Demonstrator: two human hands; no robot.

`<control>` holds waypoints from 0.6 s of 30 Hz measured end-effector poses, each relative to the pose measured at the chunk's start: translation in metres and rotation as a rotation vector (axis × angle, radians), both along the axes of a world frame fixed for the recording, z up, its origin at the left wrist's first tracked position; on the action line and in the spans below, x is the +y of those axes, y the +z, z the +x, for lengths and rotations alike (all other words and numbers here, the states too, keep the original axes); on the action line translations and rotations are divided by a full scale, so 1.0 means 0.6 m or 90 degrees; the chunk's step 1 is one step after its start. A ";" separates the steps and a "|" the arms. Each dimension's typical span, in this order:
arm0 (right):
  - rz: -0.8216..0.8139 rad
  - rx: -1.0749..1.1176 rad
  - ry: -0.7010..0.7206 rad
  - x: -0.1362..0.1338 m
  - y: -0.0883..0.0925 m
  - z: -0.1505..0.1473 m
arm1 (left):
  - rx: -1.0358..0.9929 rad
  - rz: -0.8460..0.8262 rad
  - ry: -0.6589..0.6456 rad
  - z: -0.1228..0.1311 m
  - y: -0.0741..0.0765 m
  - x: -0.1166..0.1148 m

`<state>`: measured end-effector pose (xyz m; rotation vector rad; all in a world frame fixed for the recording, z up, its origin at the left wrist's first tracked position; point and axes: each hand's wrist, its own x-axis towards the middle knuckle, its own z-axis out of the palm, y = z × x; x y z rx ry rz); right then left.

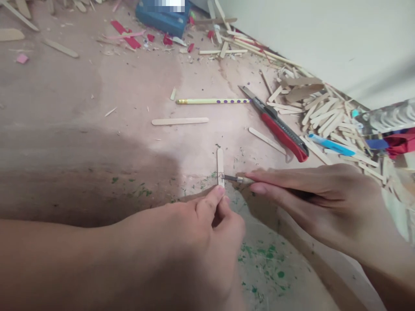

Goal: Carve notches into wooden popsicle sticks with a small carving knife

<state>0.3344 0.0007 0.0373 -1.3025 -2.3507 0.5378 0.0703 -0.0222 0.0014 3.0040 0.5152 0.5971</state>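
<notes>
My left hand (210, 229) pinches the lower end of a wooden craft stick (220, 162) between thumb and finger, its rounded far end pointing away from me. From the right, my right hand (317, 198) grips a slim tool (231, 177) with a dark metal tip and a silver collar. The tip meets the stick just beyond my left fingertips. Most of the tool's handle is hidden by my right fingers, so its exact kind does not show. Small dark marks or shavings lie around the contact point.
Beyond my hands lie a loose craft stick (180, 121), a yellow pencil (214, 101) and a red utility knife (275, 125) with its blade out. A heap of sticks (327, 112) and a blue pen (332, 144) are at the right. A blue block (164, 19) stands at the back.
</notes>
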 end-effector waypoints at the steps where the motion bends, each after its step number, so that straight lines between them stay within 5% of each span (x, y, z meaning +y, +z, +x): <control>1: 0.001 0.009 0.000 -0.001 -0.003 0.000 | 0.007 0.029 -0.013 -0.001 0.001 0.001; 12: 0.145 -0.097 0.108 -0.003 0.004 0.004 | 0.028 0.074 -0.036 0.003 0.000 0.009; 18: 0.115 -0.083 0.061 -0.022 0.000 -0.007 | 0.018 0.095 -0.050 0.001 0.006 0.008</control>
